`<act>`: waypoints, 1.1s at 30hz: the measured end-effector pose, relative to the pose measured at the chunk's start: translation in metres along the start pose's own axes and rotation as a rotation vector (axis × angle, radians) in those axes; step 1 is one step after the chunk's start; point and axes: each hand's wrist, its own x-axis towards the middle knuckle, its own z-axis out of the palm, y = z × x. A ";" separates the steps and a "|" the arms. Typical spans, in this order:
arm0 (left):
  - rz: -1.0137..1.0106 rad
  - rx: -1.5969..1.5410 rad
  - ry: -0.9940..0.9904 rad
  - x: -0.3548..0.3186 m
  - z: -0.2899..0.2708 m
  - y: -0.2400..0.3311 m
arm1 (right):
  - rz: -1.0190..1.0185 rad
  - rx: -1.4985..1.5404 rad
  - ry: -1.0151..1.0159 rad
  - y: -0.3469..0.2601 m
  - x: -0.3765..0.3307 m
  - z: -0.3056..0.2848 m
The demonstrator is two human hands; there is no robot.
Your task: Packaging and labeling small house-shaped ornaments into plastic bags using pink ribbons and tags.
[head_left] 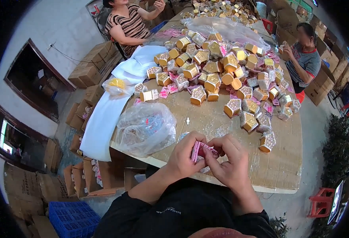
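Note:
Above the near edge of the cardboard-covered table [279, 174], my left hand [182, 156] is closed round a small pink folded card piece [198, 151], perhaps several layers thick. My right hand [231, 160] pinches the same pink piece from the other side, its thumb and fingertips pressed against it. Part of the piece is hidden by the fingers. Beyond both hands spreads a large pile of small gold-and-white glittery boxes [212, 81], many of them angular and some in clear wrap. Pink cards [164, 92] lie among them.
Left of my hands sits a clear plastic bag [146, 129] of small pieces. White foam sheets [103, 131] hang over the table's left edge. A person in stripes [129, 27] is at the far left, another in grey [303, 59] at the right. Cartons [99, 178] and a blue crate [73, 218] stand left.

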 end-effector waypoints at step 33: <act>-0.074 -0.243 0.056 0.043 0.040 -0.014 | -0.113 -0.033 0.353 0.019 0.001 -0.009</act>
